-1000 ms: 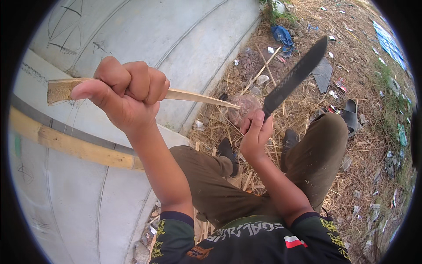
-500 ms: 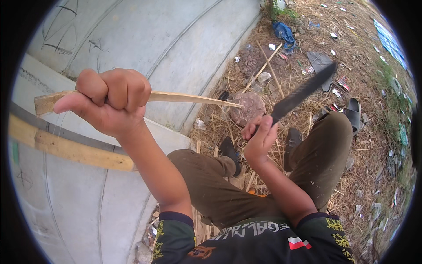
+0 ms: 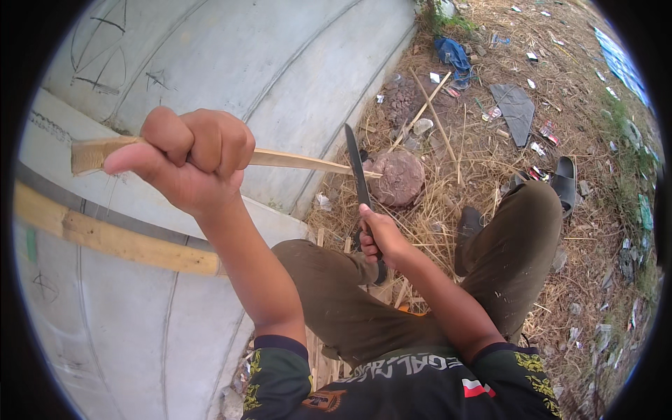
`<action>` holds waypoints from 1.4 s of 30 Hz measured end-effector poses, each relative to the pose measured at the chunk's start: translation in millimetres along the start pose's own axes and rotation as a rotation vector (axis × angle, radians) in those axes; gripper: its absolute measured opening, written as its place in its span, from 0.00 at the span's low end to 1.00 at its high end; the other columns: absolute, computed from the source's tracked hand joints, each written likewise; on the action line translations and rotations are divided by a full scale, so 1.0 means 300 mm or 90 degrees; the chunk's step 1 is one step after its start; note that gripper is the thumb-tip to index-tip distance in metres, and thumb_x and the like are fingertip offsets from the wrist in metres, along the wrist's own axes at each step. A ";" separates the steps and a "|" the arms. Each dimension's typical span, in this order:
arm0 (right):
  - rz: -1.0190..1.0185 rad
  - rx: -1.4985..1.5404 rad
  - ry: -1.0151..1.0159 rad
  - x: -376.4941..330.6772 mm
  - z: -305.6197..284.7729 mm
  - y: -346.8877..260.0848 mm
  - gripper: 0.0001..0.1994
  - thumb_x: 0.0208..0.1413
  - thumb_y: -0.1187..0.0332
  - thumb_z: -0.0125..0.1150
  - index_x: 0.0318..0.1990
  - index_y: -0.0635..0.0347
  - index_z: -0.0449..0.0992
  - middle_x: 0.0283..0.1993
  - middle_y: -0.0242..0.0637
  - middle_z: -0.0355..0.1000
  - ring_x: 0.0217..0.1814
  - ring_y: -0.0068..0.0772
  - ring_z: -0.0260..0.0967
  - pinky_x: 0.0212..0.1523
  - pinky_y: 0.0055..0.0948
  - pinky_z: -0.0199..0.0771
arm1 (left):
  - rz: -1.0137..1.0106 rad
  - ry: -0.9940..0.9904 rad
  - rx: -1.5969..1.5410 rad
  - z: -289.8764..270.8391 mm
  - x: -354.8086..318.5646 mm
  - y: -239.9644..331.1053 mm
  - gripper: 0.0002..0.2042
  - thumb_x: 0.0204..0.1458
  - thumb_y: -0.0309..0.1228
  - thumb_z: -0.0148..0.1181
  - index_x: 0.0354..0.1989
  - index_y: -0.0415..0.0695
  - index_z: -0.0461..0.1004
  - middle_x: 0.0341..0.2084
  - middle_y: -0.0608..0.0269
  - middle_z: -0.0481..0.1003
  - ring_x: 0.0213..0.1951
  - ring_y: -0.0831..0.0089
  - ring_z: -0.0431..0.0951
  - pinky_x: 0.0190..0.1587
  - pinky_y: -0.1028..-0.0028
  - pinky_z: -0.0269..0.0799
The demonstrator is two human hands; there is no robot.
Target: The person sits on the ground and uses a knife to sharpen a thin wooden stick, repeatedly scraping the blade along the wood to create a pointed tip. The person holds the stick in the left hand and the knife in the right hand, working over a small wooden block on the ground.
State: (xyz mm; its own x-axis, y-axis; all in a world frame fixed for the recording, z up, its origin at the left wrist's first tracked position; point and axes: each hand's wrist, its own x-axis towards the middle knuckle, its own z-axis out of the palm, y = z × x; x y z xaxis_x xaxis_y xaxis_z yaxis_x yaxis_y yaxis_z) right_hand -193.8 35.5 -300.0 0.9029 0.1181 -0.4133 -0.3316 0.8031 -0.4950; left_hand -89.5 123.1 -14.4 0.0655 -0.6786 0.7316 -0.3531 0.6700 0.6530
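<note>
remotely, i see left fingers point(image 3: 206, 140) gripping a wooden strip point(image 3: 297, 159) (likely light, springy; hold near its thick end), right fingers point(image 3: 367, 241) clasping a knife point(image 3: 359, 171).

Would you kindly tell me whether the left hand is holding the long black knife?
No, the right hand grips the long black knife, while the left hand grips a pale wooden strip.

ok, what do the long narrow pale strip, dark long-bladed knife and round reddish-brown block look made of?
Long narrow pale strip: likely bamboo or wood, unvarnished; tan surface, fibrous-looking broad end.
Dark long-bladed knife: probably metal blade, matte, with little shine.
Round reddish-brown block: stone or wood, can't tell; rough, mottled, dull top.
</note>
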 end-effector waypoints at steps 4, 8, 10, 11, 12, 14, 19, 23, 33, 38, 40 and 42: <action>-0.173 -0.137 0.115 -0.143 0.069 -0.169 0.23 0.68 0.45 0.48 0.28 0.52 0.58 0.17 0.24 0.53 0.11 0.19 0.45 0.12 0.24 0.49 | 0.024 0.032 -0.041 -0.051 -0.055 0.027 0.30 0.57 0.67 0.40 0.20 0.56 0.43 0.07 0.77 0.44 0.09 0.84 0.39 0.11 0.79 0.33; -0.692 -0.059 0.131 -0.202 0.115 -0.199 0.24 0.67 0.44 0.48 0.27 0.52 0.57 0.16 0.24 0.53 0.12 0.18 0.46 0.12 0.24 0.49 | 0.027 0.023 -0.047 -0.035 -0.059 0.031 0.30 0.58 0.66 0.41 0.20 0.56 0.43 0.07 0.77 0.44 0.09 0.84 0.39 0.11 0.78 0.33; -0.913 0.138 0.150 -0.080 0.120 -0.077 0.24 0.67 0.44 0.49 0.27 0.52 0.58 0.16 0.24 0.54 0.12 0.17 0.47 0.12 0.24 0.51 | 0.017 0.013 -0.053 -0.013 -0.039 0.015 0.29 0.58 0.66 0.41 0.20 0.56 0.43 0.07 0.77 0.44 0.09 0.84 0.38 0.11 0.78 0.32; -0.531 -0.019 0.133 -0.043 0.076 -0.017 0.24 0.67 0.44 0.48 0.27 0.53 0.59 0.17 0.25 0.55 0.12 0.18 0.48 0.12 0.23 0.52 | 0.010 0.012 -0.054 0.000 -0.030 0.011 0.29 0.58 0.66 0.41 0.20 0.56 0.43 0.07 0.77 0.44 0.09 0.84 0.38 0.11 0.78 0.32; -0.151 -0.164 0.113 0.005 0.016 0.029 0.24 0.67 0.45 0.48 0.27 0.53 0.59 0.18 0.26 0.56 0.12 0.18 0.50 0.12 0.23 0.53 | 0.010 0.007 -0.057 0.014 -0.009 0.000 0.29 0.58 0.66 0.41 0.20 0.56 0.43 0.07 0.77 0.44 0.09 0.84 0.38 0.11 0.78 0.32; -0.170 -0.360 0.161 0.016 0.030 0.008 0.22 0.68 0.47 0.48 0.28 0.54 0.62 0.19 0.28 0.60 0.14 0.19 0.53 0.13 0.23 0.54 | 0.030 0.062 -0.029 -0.013 -0.035 0.015 0.29 0.58 0.66 0.40 0.20 0.56 0.43 0.07 0.77 0.44 0.09 0.84 0.37 0.11 0.78 0.32; -0.118 -0.284 0.124 -0.058 0.019 -0.109 0.23 0.68 0.46 0.45 0.27 0.54 0.62 0.18 0.26 0.57 0.12 0.18 0.50 0.12 0.24 0.51 | 0.028 0.116 0.032 -0.016 -0.050 0.022 0.30 0.58 0.66 0.40 0.19 0.56 0.43 0.08 0.77 0.44 0.10 0.83 0.37 0.12 0.77 0.31; -0.008 -0.068 0.005 -0.078 -0.012 -0.164 0.22 0.68 0.46 0.46 0.28 0.53 0.61 0.17 0.22 0.53 0.12 0.16 0.46 0.10 0.23 0.47 | 0.045 0.121 0.056 -0.009 -0.038 0.014 0.29 0.59 0.67 0.35 0.20 0.55 0.45 0.08 0.76 0.45 0.10 0.83 0.39 0.12 0.78 0.32; -0.353 -0.467 0.277 -0.072 -0.063 -0.180 0.22 0.67 0.51 0.52 0.32 0.64 0.71 0.19 0.31 0.65 0.20 0.24 0.60 0.23 0.31 0.60 | 0.048 0.156 0.056 0.022 -0.115 0.053 0.30 0.57 0.68 0.41 0.20 0.56 0.43 0.08 0.76 0.44 0.12 0.83 0.36 0.14 0.77 0.30; -0.681 -0.301 0.314 -0.139 0.083 -0.141 0.19 0.70 0.55 0.48 0.37 0.65 0.71 0.19 0.31 0.64 0.21 0.21 0.61 0.25 0.28 0.62 | 0.058 0.176 0.082 0.034 -0.125 0.057 0.30 0.58 0.67 0.40 0.20 0.56 0.42 0.08 0.76 0.44 0.12 0.83 0.34 0.14 0.77 0.30; -0.836 -0.105 0.220 -0.082 0.076 -0.033 0.16 0.71 0.57 0.43 0.41 0.63 0.69 0.19 0.29 0.62 0.21 0.19 0.62 0.25 0.26 0.64 | 0.072 0.163 0.064 0.033 -0.113 0.042 0.30 0.58 0.67 0.38 0.20 0.56 0.43 0.08 0.76 0.44 0.11 0.83 0.35 0.13 0.77 0.30; -0.795 -0.265 0.249 0.055 -0.027 0.105 0.17 0.72 0.57 0.41 0.39 0.63 0.67 0.19 0.30 0.62 0.21 0.21 0.63 0.24 0.27 0.65 | 0.090 0.149 0.049 0.035 -0.084 0.025 0.30 0.59 0.68 0.32 0.20 0.55 0.43 0.08 0.76 0.43 0.11 0.83 0.36 0.11 0.78 0.29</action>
State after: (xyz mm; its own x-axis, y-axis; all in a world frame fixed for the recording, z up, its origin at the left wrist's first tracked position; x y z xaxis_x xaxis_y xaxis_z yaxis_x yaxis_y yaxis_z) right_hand -191.5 58.0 -328.8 0.5468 -0.7737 0.3201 0.5176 0.0119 -0.8555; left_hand -103.6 142.0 -30.1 0.2207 -0.4860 0.8456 -0.4427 0.7227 0.5308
